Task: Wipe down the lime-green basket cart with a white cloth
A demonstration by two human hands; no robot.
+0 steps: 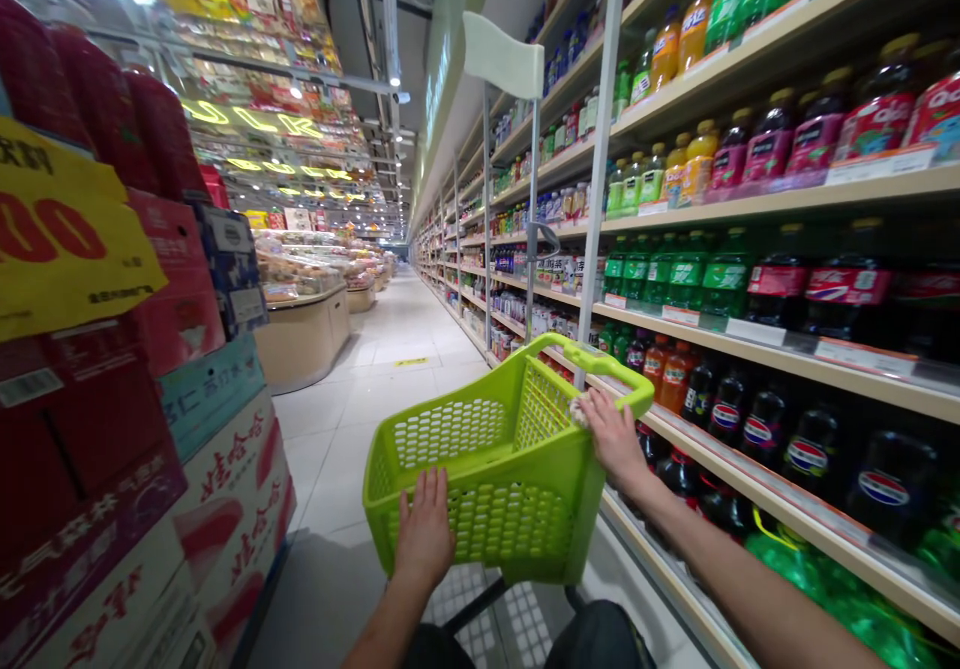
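A bright green plastic shopping cart (517,509) with a perforated basket stands side-on before me. My left hand (425,529) lies on its near side, fingers stretched out and flat, with the fingertips at the rim. At the upper right corner, below the handle (589,359), my right hand (609,431) presses a small crumpled whitish cloth (578,411) against the cart. Its fingers are bent over the cloth and partly hide it. No goods show in the visible part of the basket.
Drink shelves (750,334) run along the right, close to my right arm. Stacked drink cartons (225,489) and a yellow price sign (67,229) stand on the left. Beyond are a rounded display counter (307,334) and a tiled aisle (390,379). My knees (596,639) are below the cart.
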